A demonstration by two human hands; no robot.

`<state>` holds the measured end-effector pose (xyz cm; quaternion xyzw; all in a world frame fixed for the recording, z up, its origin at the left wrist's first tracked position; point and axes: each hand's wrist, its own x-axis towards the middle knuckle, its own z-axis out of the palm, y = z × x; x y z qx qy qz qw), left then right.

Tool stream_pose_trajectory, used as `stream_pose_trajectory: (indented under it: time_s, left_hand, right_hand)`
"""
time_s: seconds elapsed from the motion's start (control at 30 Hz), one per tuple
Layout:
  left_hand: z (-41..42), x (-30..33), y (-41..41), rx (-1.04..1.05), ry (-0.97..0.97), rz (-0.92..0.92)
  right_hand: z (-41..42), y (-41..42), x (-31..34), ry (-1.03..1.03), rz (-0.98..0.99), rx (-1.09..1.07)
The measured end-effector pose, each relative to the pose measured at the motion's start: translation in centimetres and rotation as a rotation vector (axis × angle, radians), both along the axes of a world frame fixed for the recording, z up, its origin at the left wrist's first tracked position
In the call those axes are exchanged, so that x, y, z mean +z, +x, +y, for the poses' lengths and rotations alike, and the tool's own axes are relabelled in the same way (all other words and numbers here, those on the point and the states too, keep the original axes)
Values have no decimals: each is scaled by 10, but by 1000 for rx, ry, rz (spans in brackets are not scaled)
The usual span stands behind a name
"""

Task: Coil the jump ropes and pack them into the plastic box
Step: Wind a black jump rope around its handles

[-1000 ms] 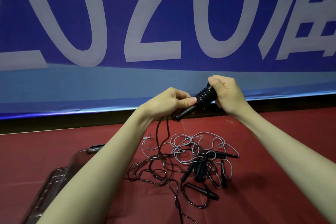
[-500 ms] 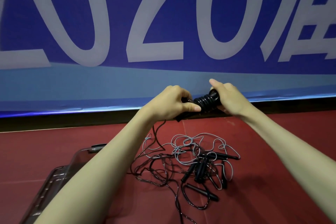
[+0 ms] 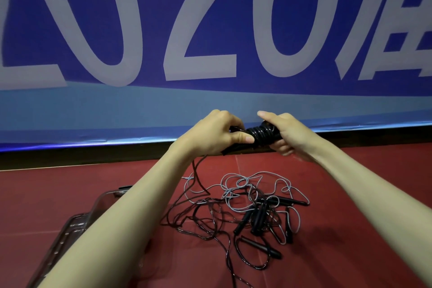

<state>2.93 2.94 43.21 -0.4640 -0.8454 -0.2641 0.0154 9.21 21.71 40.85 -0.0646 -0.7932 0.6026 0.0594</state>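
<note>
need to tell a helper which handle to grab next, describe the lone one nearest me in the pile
On the red floor below the blue banner lies a tangle of ropes. At its near edge one black handle lies alone, flat, apart from the cluster of handles behind it.

Two bare forearms, no sleeves visible, ending in the left hand (image 3: 216, 134) and right hand (image 3: 288, 134); short, unpainted fingernails; no rings, watch or gloves.

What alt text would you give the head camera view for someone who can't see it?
Two hands wind a black rope round its handles: the left hand pinches the cord, the right hand grips the bundle. Below, tangled ropes lie on a red floor beside a clear box.
</note>
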Motion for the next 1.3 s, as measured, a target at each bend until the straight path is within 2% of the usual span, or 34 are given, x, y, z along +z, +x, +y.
stream_pose_trajectory:
  time_s: [0.13,0.3,0.43,0.47,0.57,0.63,0.73,0.83,0.97,1.03,1.13,1.2,1.3]
  left_hand:
    - [-1,0,2,-4,24,-56]
    - [-1,8,6,-59,179,-367]
    - [-1,7,2,-129,324,-556]
    - [-2,4,-2,-139,354,-621]
    - [-1,-14,-7,-212,514,-1009]
    - [6,-31,-8,-265,612,-1075]
    - [24,-46,-4,-165,657,-995]
    - [40,-47,4,-33,692,-1047]
    - [55,-47,13,158,644,-1019]
    - [61,-46,18,268,591,-846]
    - [67,-52,26,328,413,-413]
    - [69,-57,34,300,325,-275]
    - [69,-58,40,238,150,-129]
  right_hand:
    - [-4,0,-1,148,85,-98]
    - [-7,1,3,59,270,-139]
    - [-12,2,10,9,337,-153]
    - [-14,1,10,-29,342,-148]
    - [-19,0,10,-161,361,-120]
    - [-22,-2,12,-162,366,-135]
    - [-23,-7,9,-202,366,-223]
    - [-18,-11,1,-226,356,-344]
    - [-10,-15,-4,-205,376,-495]
    - [-6,-17,-8,-187,390,-555]
    - [-3,-18,-10,-180,403,-635]
    - [1,-18,-8,-135,416,-701]
    - [7,-16,-7,65,449,-736]
